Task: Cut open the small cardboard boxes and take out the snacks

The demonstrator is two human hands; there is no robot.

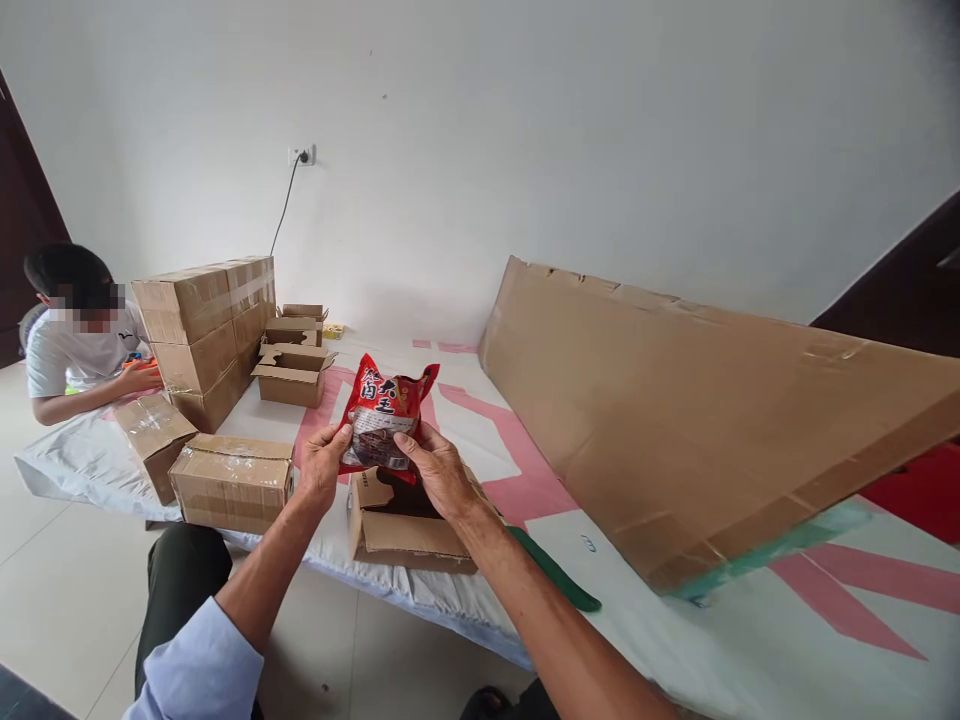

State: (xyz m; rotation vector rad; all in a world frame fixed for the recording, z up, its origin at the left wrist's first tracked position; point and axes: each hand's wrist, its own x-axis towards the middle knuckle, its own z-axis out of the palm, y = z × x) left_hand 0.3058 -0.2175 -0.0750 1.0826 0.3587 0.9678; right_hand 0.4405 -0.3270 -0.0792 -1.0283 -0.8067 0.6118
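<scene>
The sealed red food packet (382, 410) is held up between both hands, appearing over the far side of the open cardboard carton (412, 540) at the near edge of the white-and-pink sheet (675, 640). The left hand's (322, 465) fingers grip its lower left side, the right hand's (439, 472) its lower right, thumbs in front. That two-sided hold seems sound — it should spread a soft pouch flat with the lettering readable. Pinch lightly, bear the weight from beneath, and move the right thumb clear of the dark contents — it covers part of them.
</scene>
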